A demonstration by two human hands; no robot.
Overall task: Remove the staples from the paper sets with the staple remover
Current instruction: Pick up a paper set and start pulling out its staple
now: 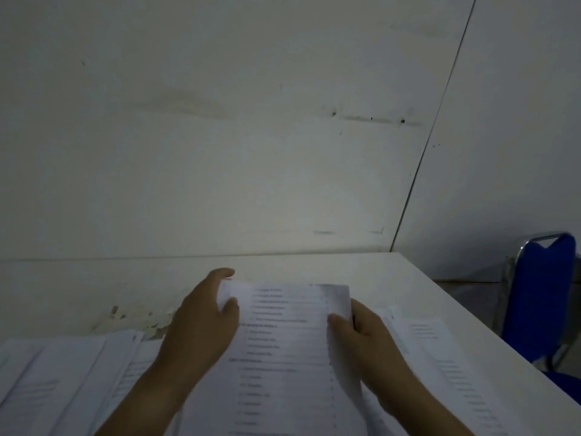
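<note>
The counter is white, its far edge against the wall, its right edge running diagonally toward the near right; on its left part a flaked patch mars the surface; nearer, at the left, overlapping printed sheets lie flat, fanned one over another; at the right, more printed pages lie flat close to the edge; between them the middle set is raised at its far end; whether its near end rests on the counter cannot be told.
</note>
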